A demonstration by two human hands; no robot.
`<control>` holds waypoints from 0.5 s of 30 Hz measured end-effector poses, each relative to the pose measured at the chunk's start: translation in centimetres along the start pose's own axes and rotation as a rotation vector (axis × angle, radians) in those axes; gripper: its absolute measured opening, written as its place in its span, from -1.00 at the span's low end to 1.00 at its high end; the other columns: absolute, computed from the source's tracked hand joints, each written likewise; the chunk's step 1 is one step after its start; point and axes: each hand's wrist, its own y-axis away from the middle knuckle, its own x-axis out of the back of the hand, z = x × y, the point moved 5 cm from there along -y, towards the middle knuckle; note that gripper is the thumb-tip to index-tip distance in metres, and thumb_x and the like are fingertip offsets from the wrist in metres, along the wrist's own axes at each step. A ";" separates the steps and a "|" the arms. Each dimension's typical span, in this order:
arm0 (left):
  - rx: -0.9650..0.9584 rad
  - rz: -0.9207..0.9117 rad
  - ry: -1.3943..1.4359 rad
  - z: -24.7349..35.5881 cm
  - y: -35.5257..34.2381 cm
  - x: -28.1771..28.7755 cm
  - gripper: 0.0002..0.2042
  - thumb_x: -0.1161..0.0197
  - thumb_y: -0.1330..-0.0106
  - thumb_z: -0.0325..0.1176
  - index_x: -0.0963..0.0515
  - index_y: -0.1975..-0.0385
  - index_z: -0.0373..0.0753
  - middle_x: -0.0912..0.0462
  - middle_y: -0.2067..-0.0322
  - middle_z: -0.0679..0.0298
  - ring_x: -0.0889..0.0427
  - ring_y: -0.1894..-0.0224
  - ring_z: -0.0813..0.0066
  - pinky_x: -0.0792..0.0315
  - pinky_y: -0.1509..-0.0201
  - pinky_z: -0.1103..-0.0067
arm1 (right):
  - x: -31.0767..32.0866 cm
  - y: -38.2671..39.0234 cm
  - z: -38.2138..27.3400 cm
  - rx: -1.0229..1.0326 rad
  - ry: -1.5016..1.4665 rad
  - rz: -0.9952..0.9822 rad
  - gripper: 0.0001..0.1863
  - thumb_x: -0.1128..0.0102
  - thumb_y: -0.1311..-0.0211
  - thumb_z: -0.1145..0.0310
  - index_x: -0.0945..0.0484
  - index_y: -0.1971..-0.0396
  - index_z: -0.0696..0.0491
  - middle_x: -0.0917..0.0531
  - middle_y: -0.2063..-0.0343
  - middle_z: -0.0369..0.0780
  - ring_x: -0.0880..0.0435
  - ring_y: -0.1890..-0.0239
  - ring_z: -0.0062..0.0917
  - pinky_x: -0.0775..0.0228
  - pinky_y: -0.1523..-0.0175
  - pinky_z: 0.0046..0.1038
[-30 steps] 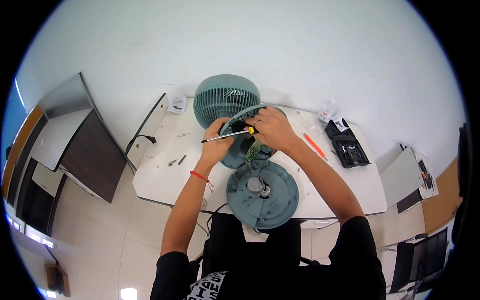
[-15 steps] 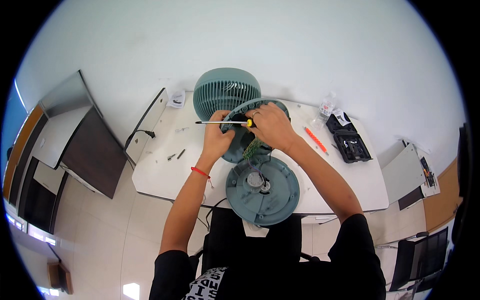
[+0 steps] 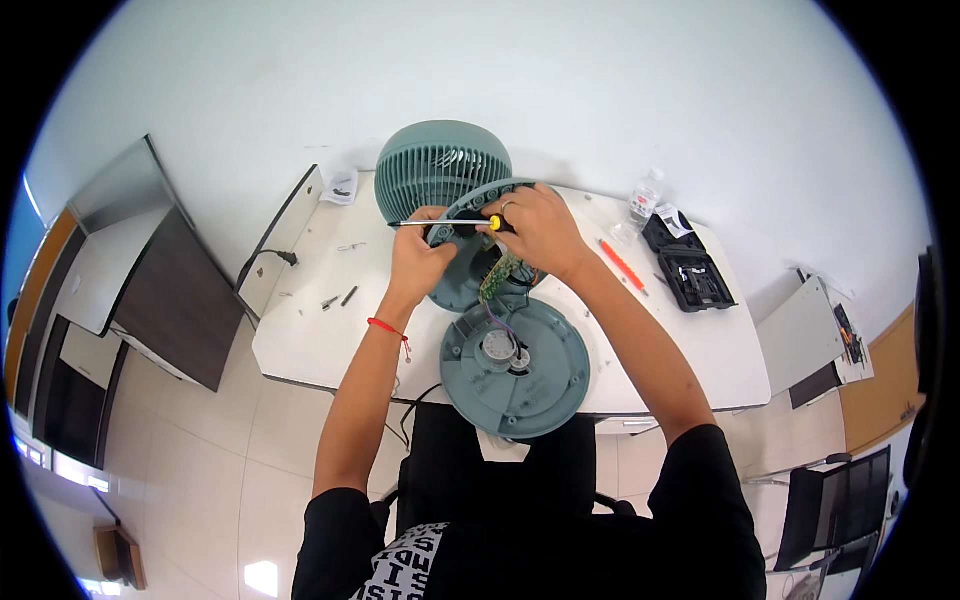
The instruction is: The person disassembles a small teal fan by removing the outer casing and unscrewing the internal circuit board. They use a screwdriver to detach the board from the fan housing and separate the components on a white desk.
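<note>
My left hand [image 3: 415, 255] grips the left rim of a grey-green round housing [image 3: 455, 280], tilted up against the caged fan head [image 3: 437, 165]. My right hand [image 3: 532, 225] holds a yellow-and-black screwdriver [image 3: 495, 222] crosswise, its shaft pointing left over my left hand, while its fingers rest at the housing's upper rim. What the right fingertips touch inside is hidden. A green circuit board [image 3: 497, 275] hangs from the housing, wired to a round base plate [image 3: 515, 395] with a silver motor [image 3: 499, 345] at the table's front.
A black tool case [image 3: 697, 280], plastic bottle [image 3: 642, 205] and orange tool [image 3: 622, 265] lie right on the white table [image 3: 310, 350]. Small metal bits [image 3: 349, 296], a paper [image 3: 341, 187] and a plug [image 3: 288, 258] are left. Side cabinets and a chair [image 3: 815, 510] stand beyond.
The screwdriver has swung from sloping down-left to nearly horizontal. My hands and the housing sit higher in the picture, as the whole table does, with the view slightly shifted.
</note>
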 end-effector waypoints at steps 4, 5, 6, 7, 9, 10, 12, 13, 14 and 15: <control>-0.080 -0.004 -0.015 0.1 -0.1 0.0 -0.58 -0.19 -0.02 -0.61 -0.63 0.04 -0.38 -0.69 0.22 0.29 -0.62 0.14 0.57 -0.47 0.01 0.63 | -0.1 0.1 -0.1 -0.033 -0.011 0.012 -0.74 -0.44 -0.22 0.11 -0.80 0.31 0.01 -0.76 0.37 -0.30 -0.65 0.25 -0.38 -0.37 0.08 -0.36; -0.084 -0.004 -0.012 0.1 -0.1 -0.1 -0.58 -0.18 -0.03 -0.60 -0.64 0.03 -0.37 -0.68 0.22 0.31 -0.61 0.15 0.58 -0.47 0.05 0.64 | -0.2 0.2 0.2 -0.038 -0.005 0.013 -0.73 -0.44 -0.22 0.11 -0.80 0.30 0.01 -0.76 0.38 -0.30 -0.65 0.25 -0.38 -0.37 0.08 -0.35; -0.099 0.005 -0.028 0.0 -0.3 -0.1 -0.58 -0.18 -0.03 -0.60 -0.64 0.03 -0.37 -0.68 0.22 0.32 -0.61 0.15 0.58 -0.47 0.05 0.64 | -0.3 0.2 0.5 -0.043 0.001 0.014 -0.73 -0.44 -0.22 0.10 -0.80 0.29 0.01 -0.76 0.39 -0.30 -0.65 0.25 -0.38 -0.37 0.07 -0.35; -0.112 0.015 -0.046 0.0 -0.4 -0.2 -0.58 -0.18 -0.03 -0.60 -0.64 0.03 -0.37 -0.68 0.22 0.32 -0.61 0.15 0.58 -0.47 0.04 0.63 | -0.3 0.2 0.5 -0.050 0.002 0.006 -0.72 -0.44 -0.22 0.10 -0.81 0.28 0.01 -0.76 0.39 -0.30 -0.65 0.25 -0.38 -0.37 0.07 -0.34; -0.093 0.016 -0.065 -0.2 -0.4 -0.1 -0.57 -0.20 -0.03 -0.61 -0.63 0.02 -0.38 -0.69 0.21 0.29 -0.63 0.14 0.56 -0.48 0.02 0.63 | -0.1 0.0 0.4 -0.065 0.002 -0.010 -0.71 -0.44 -0.23 0.10 -0.81 0.27 0.02 -0.76 0.40 -0.30 -0.65 0.25 -0.38 -0.37 0.06 -0.34; -0.063 0.004 -0.063 0.1 -0.3 -0.2 -0.56 -0.21 -0.02 -0.62 -0.62 0.00 -0.39 -0.70 0.21 0.26 -0.64 0.14 0.54 -0.48 -0.01 0.62 | -0.1 0.1 0.6 -0.073 0.003 -0.016 -0.71 -0.44 -0.21 0.10 -0.81 0.27 0.02 -0.76 0.40 -0.29 -0.65 0.26 -0.38 -0.37 0.06 -0.34; -0.023 -0.019 -0.051 0.0 -0.4 -0.5 -0.56 -0.24 -0.03 -0.63 -0.60 -0.01 -0.40 -0.71 0.20 0.22 -0.67 0.13 0.50 -0.50 -0.02 0.61 | -0.2 0.2 1.0 -0.089 0.005 -0.028 -0.70 -0.46 -0.19 0.10 -0.81 0.26 0.03 -0.76 0.39 -0.28 -0.64 0.28 -0.39 -0.38 0.06 -0.33; -0.013 -0.026 -0.044 -0.1 -0.5 -0.4 -0.56 -0.25 -0.03 -0.62 -0.60 -0.01 -0.40 -0.72 0.20 0.21 -0.68 0.14 0.48 -0.51 -0.02 0.60 | -0.2 0.4 1.0 -0.063 0.031 0.006 -0.68 -0.48 -0.15 0.10 -0.80 0.23 0.02 -0.75 0.40 -0.27 -0.64 0.29 -0.38 -0.39 0.07 -0.33; -0.003 -0.033 -0.037 -0.3 -0.5 -0.4 -0.56 -0.26 -0.03 -0.62 -0.60 -0.02 -0.39 -0.72 0.20 0.20 -0.68 0.14 0.47 -0.52 -0.01 0.59 | -0.2 0.6 0.8 -0.036 0.056 0.041 -0.65 -0.50 -0.11 0.10 -0.79 0.19 0.00 -0.74 0.40 -0.26 -0.63 0.31 -0.37 -0.39 0.09 -0.33; -0.066 -0.023 -0.067 0.0 -0.5 -0.6 -0.56 -0.27 -0.04 -0.61 -0.60 -0.02 -0.39 -0.73 0.20 0.18 -0.69 0.14 0.45 -0.52 -0.02 0.57 | -0.2 0.9 0.6 -0.009 0.082 0.076 -0.62 -0.53 -0.07 0.11 -0.79 0.15 -0.01 -0.74 0.41 -0.25 -0.62 0.33 -0.36 -0.40 0.11 -0.33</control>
